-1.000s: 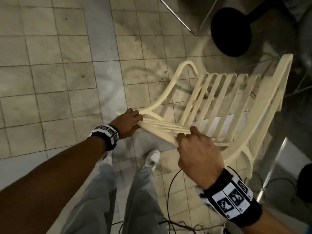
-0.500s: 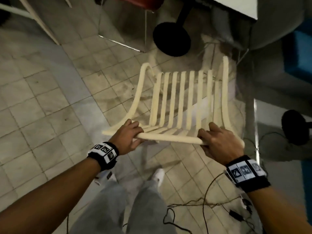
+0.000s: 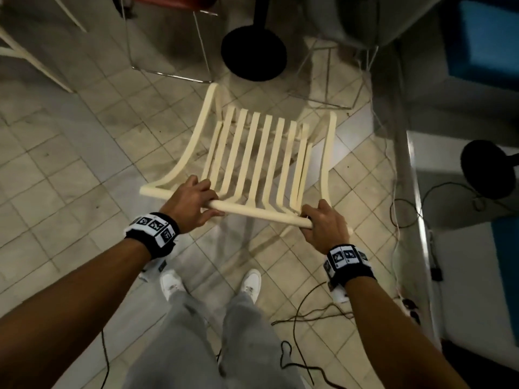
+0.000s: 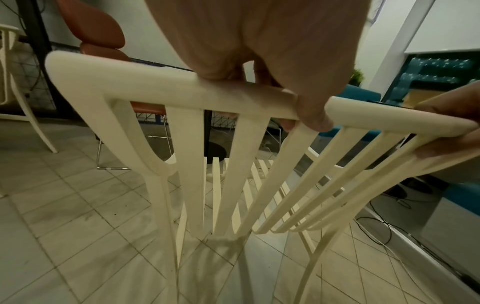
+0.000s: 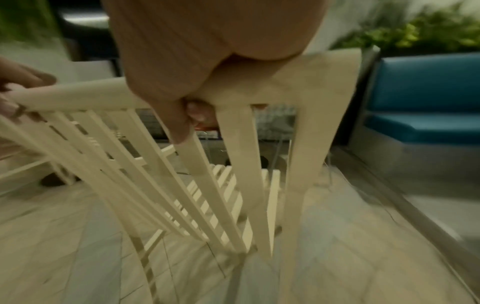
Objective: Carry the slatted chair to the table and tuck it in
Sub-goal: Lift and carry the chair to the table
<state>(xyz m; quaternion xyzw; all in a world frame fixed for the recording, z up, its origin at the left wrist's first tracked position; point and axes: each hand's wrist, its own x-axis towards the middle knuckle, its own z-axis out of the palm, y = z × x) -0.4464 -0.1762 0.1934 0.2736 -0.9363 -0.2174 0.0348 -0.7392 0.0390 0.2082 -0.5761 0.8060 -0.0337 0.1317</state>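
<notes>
The cream slatted chair (image 3: 258,153) is in front of me, its back toward me and its seat pointing at the black round table base (image 3: 253,53). My left hand (image 3: 193,202) grips the top rail near its left end, fingers curled over it (image 4: 262,82). At the right end of the same rail my right hand (image 3: 323,221) grips it too, with the thumb wrapped underneath (image 5: 182,115). The slats (image 4: 189,164) run down from the rail to the seat. The tabletop is out of view; whether the chair's legs touch the floor I cannot tell.
An orange chair (image 4: 101,39) with chrome legs (image 3: 168,71) stands left of the table base. Another white chair (image 3: 25,54) is at the far left. A blue bench (image 5: 426,98) and a metal-edged platform (image 3: 418,220) run along the right. Cables (image 3: 306,318) lie on the tiled floor.
The chair has swung round from lying tilted to the right to facing straight toward the black table base. Both hands kept their grip on the top rail and have spread further apart.
</notes>
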